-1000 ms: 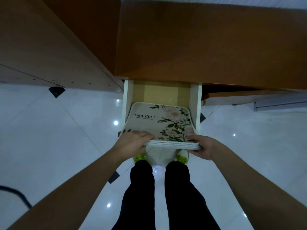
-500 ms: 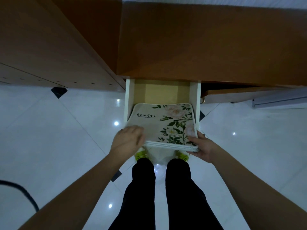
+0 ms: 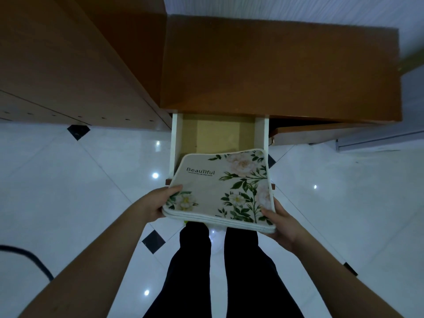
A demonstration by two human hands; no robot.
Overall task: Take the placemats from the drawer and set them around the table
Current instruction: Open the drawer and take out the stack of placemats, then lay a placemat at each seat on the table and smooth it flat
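You hold the placemats (image 3: 220, 191) stack at frame center.
Left hand (image 3: 158, 203) and right hand (image 3: 281, 223) fingers grip its near corners above the open drawer (image 3: 215, 134).

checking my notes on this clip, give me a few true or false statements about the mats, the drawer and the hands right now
1. Both hands hold the stack of floral beige placemats. True: the left hand grips its left edge, the right hand its near right corner.
2. The white-sided wooden drawer is pushed shut. False: it stands open.
3. The top mat reads "Beautiful". True.
4. The mats lie on the white tiled floor. False: they are held up over the drawer's front.
5. The top mat is plain, without pattern. False: it carries printed flowers and green leaves.
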